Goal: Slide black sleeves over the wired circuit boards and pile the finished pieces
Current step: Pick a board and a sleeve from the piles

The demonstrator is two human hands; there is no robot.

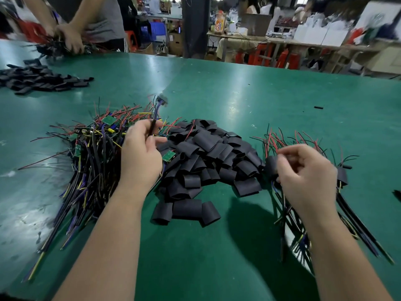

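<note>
A heap of black sleeves lies in the middle of the green table. To its left is a tangle of unsleeved wired circuit boards with green boards showing. My left hand pinches the cable of one wired board; the cable runs up past my fingers and the green board hangs by my palm. My right hand hovers with curled fingers over the pile of finished sleeved pieces at the right. Whether it holds anything I cannot tell.
Across the table at far left, another person's hands work in a bundle of wires, with a second heap of black sleeves near them. One small black piece lies alone at the right. Benches and red stools stand behind.
</note>
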